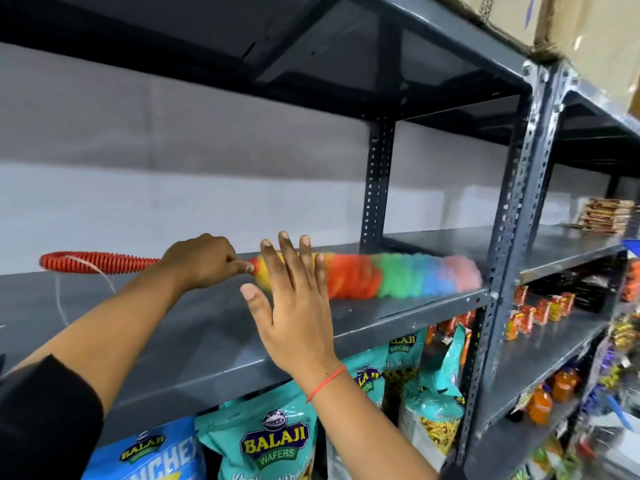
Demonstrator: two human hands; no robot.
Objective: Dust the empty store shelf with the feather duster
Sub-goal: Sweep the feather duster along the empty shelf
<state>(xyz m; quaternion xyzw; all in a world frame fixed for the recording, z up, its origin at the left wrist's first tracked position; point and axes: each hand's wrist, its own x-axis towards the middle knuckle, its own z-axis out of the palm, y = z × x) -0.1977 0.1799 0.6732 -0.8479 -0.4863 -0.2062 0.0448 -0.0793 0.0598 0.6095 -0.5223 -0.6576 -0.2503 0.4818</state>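
L grip [204,259] holds rainbow duster [381,276] flat on shelf [194,327].

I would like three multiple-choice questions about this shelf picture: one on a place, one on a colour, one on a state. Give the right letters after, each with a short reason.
1. Where does the fluffy rainbow-coloured feather duster lie?
A. on the empty grey metal shelf
B. on the floor
C. on the cardboard box up top

2. What colour is the duster's ribbed handle?
A. blue
B. red
C. black

3. How is the right hand?
A. closed on the handle
B. holding a snack bag
C. open, fingers spread, holding nothing

Answers:
1 A, the head rests on the grey shelf near its front right corner, above the teal wafer bags.
2 B, the ribbed loop sticking out behind the left hand is red.
3 C, the palm is flat and empty; the left hand grips the duster.
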